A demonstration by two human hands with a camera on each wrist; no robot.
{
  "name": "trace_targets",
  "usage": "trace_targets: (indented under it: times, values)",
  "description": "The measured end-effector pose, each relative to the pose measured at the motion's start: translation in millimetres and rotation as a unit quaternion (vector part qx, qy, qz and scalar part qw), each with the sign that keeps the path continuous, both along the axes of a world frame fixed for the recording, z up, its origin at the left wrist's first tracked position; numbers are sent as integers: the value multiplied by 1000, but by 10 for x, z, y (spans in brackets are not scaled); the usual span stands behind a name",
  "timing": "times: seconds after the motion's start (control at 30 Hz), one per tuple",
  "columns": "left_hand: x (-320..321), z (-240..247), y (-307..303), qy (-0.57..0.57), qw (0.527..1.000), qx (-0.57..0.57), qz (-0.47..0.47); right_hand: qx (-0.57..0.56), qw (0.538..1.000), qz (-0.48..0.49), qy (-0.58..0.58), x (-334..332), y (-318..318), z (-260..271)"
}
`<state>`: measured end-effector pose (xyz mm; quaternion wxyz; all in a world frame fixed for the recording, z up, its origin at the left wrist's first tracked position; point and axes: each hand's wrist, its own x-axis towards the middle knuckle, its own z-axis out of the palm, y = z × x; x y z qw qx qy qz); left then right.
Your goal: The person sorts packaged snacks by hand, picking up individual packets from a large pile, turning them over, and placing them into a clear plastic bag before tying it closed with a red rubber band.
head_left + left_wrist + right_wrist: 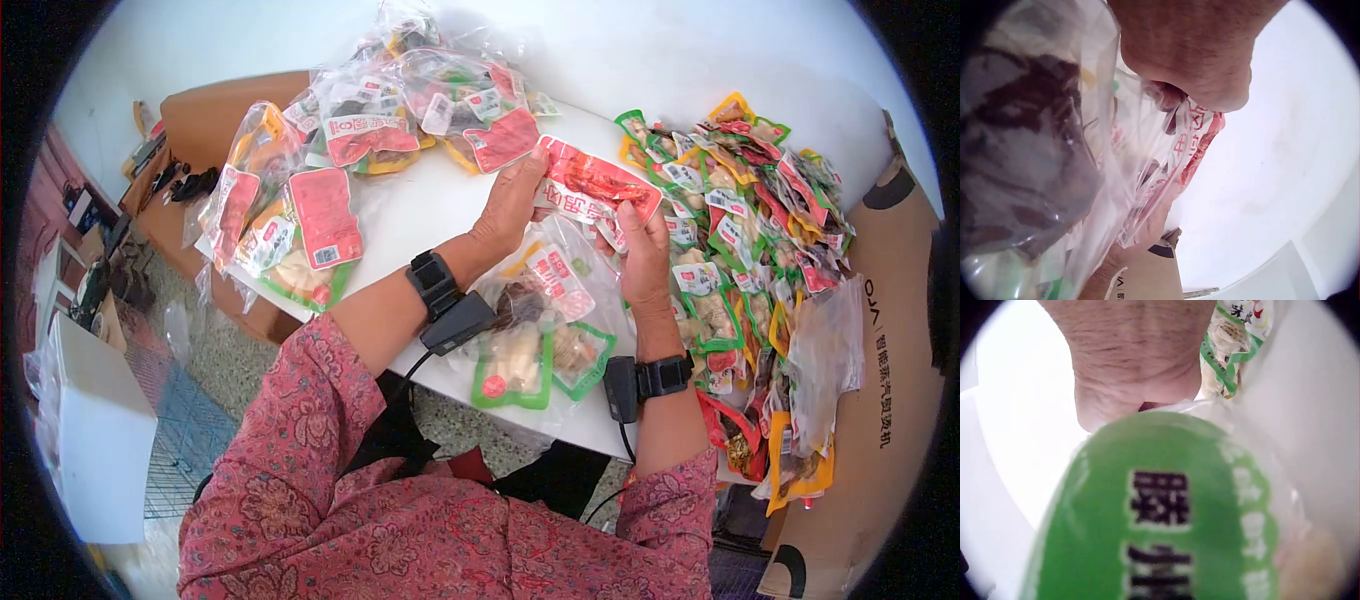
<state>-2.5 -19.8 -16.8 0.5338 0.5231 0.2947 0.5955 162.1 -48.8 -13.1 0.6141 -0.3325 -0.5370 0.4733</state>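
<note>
Both hands hold a red-and-white food packet (590, 180) over the white table (455, 215). My left hand (512, 205) pinches its left end, and my right hand (646, 258) grips the right end with the thumb on its face. Below the hands is a clear plastic bag (590, 300) holding several packets, including green-edged ones (512, 370) and one with dark contents. In the left wrist view the film of the bag (1107, 131) bunches at the fingers, beside the red packet (1200, 147). A green packet end (1147, 450) largely covers the right wrist view below the hand.
A large heap of loose packets (735, 215) lies on the right, beside a cardboard box (870, 400). Filled clear bags (325, 215) stand at the left and back of the table. A brown box (225, 115) is behind them, and a white cabinet (100, 430) stands lower left.
</note>
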Motion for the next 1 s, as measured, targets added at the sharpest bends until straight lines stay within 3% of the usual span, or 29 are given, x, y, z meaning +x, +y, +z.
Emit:
trace_targets:
  times: [0.87,1.0]
  values:
    - [-20,-26,63,-41,998,-43,4,-17,999,3,-37,64,51,-75]
    - [-73,75,28,42,999,-22,-12,-11,1000,28,-1,27,25,-66]
